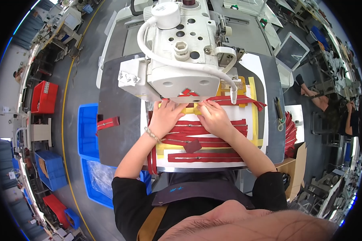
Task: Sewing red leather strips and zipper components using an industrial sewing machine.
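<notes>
My left hand [165, 120], with a braided bracelet at the wrist, lies below the head of a white industrial sewing machine [185, 68]. Its fingers are bent over the left end of a short yellow piece [192, 109]. From the other side my right hand [214, 118] pinches the right end of that piece. What lies under the fingertips is hidden. Behind my right hand, a red zipper [239, 99] runs off to the right. Several more red zippers [207, 157] lie crosswise nearer to me, with a small dark red patch [192, 146] on one.
The zippers lie on a white sheet edged with yellow tape [254, 116]. Thread snips [278, 108] rest on the dark table [122, 148] at right. Blue bins [88, 136] stand left of it. A cardboard box [297, 172] and a bundle of red zippers [291, 134] are at right.
</notes>
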### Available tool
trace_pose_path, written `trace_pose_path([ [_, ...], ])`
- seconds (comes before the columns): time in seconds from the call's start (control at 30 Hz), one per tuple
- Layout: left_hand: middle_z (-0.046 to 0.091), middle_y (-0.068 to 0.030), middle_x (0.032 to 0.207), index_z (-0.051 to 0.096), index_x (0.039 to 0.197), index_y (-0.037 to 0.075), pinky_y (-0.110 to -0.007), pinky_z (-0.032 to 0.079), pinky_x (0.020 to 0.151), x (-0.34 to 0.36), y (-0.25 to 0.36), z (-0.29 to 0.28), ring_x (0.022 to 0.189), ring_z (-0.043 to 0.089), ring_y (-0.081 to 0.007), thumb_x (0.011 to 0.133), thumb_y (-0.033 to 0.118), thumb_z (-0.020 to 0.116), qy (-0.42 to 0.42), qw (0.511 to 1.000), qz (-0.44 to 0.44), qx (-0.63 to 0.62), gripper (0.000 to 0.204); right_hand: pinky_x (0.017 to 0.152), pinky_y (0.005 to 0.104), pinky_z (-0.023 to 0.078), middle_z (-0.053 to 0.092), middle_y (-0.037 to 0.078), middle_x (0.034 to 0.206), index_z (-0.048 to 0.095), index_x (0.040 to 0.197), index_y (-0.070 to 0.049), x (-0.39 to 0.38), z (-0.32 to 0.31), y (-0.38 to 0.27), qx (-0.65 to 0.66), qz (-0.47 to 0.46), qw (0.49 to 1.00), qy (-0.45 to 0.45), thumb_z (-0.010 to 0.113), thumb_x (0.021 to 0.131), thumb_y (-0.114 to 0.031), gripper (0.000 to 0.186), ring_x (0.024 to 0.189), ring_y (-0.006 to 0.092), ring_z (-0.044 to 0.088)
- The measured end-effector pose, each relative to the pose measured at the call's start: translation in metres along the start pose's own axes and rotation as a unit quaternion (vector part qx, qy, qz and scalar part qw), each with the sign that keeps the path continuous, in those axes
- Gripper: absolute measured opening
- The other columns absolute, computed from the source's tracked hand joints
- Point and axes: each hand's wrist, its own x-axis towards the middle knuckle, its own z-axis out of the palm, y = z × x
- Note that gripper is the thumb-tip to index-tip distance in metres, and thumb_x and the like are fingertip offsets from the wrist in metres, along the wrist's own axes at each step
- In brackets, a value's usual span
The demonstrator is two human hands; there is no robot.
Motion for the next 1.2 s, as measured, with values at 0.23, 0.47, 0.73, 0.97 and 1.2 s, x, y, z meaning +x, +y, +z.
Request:
trace_pose_path([
  [0.23, 0.068, -0.0126, 0.098, 0.070, 0.104, 0.013, -0.036, 0.047, 0.084, 0.033, -0.038, -0.005, 0.093, 0.063, -0.0240, 0.085, 0.053, 0.059, -0.278, 0.946, -0.108, -0.125, 0.045, 0.093, 0.0384, 0.045, 0.063, 0.020, 0.110, 0.052, 0.099, 0.001, 0.010, 0.001, 0.009, 0.002, 0.003, 1.000, 0.000, 0.066, 0.079, -0.010, 0.026, 0.106, 0.0292, 0.061],
  [0.47, 0.064, -0.0038, 0.116, 0.066, 0.113, 0.014, -0.036, 0.043, 0.095, 0.049, -0.061, 0.019, 0.107, 0.057, -0.0226, 0.071, 0.059, 0.072, -0.102, 0.965, -0.016, -0.240, 0.062, 0.091, 0.0395, 0.049, 0.061, 0.021, 0.115, 0.052, 0.099, 0.002, 0.013, -0.003, 0.014, 0.001, 0.018, 1.000, -0.010, 0.064, 0.081, -0.010, 0.025, 0.108, 0.0307, 0.061],
  [0.73, 0.059, -0.0050, 0.123, 0.058, 0.124, 0.015, -0.042, 0.043, 0.096, 0.055, -0.056, 0.016, 0.112, 0.053, -0.0264, 0.061, 0.060, 0.079, -0.142, 0.958, -0.028, -0.248, 0.080, 0.083, 0.0380, 0.053, 0.058, 0.020, 0.124, 0.053, 0.099, 0.001, 0.006, 0.002, 0.020, 0.010, 0.034, 0.999, 0.002, 0.064, 0.082, -0.011, 0.024, 0.109, 0.0295, 0.061],
  [0.97, 0.063, -0.0048, 0.114, 0.062, 0.117, 0.013, -0.039, 0.045, 0.091, 0.048, -0.054, 0.027, 0.104, 0.058, -0.0255, 0.063, 0.058, 0.079, -0.098, 0.949, -0.026, -0.297, 0.072, 0.094, 0.0412, 0.045, 0.065, 0.019, 0.095, 0.054, 0.103, 0.001, 0.007, 0.003, 0.021, 0.025, 0.012, 0.998, 0.049, 0.065, 0.081, -0.011, 0.027, 0.097, 0.0312, 0.062],
  [1.2, 0.067, -0.0133, 0.106, 0.067, 0.106, 0.003, -0.034, 0.046, 0.086, 0.034, -0.037, 0.015, 0.099, 0.061, -0.0247, 0.078, 0.044, 0.074, -0.187, 0.870, -0.172, -0.423, 0.050, 0.094, 0.0409, 0.045, 0.065, 0.018, 0.096, 0.055, 0.101, 0.000, 0.004, 0.002, 0.022, 0.036, 0.022, 0.998, 0.037, 0.066, 0.080, -0.009, 0.026, 0.095, 0.0311, 0.062],
])
